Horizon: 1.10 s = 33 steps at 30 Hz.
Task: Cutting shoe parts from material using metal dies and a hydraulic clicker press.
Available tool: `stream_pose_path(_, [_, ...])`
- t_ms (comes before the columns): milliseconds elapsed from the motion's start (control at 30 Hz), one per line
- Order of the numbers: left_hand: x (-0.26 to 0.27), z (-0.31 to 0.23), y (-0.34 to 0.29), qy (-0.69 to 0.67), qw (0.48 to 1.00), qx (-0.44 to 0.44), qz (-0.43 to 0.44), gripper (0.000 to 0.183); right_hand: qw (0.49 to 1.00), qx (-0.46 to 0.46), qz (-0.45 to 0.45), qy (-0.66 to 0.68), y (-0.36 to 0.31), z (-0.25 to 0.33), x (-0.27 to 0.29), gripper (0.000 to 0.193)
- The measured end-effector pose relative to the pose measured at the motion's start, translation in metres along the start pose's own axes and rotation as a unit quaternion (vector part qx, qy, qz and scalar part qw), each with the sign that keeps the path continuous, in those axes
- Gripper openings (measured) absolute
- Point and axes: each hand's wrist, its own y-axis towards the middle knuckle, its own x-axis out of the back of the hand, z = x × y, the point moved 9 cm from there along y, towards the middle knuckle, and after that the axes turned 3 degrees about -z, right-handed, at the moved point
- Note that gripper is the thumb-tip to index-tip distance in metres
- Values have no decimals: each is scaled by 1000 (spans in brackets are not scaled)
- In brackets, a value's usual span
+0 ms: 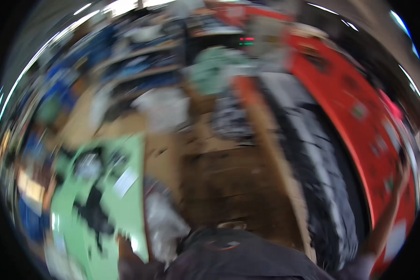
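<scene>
My left hand is at the right edge of a light green table, close to a crumpled black cloth piece. Whether it touches the cloth cannot be made out. On the far right my right arm stretches out, and my right hand is over or on a long red table. Motion blur smears the fingers of both hands, and no held thing can be seen in either. A white paper and a grey-white bundle lie on the green table.
Dark and grey fabric runs in a long pile beside the red table. White plastic bags stand by the green table. Ahead are a patterned bundle, green cloth and shelves of folded fabric. Brown floor lies between.
</scene>
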Motion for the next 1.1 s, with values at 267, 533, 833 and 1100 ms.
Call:
stream_pose_path(267, [-324, -117, -252, 45, 946, -163, 275, 43, 954, -118, -230, -148, 155, -86, 4, 32])
stream_pose_path(533, [-558, -199, -435, 60, 860, -273, 427, 38, 849, -195, -253, -421, 83, -252, 249, 24])
stream_pose_path(833, [-636, -266, -694, 130, 656, -487, 562, 18, 698, -485, -119, -513, 28, -267, 289, 50])
stream_pose_path(1100, [-805, -236, -954, 117, 335, -749, 559, 22, 823, -237, -207, -472, -140, -201, 191, 26])
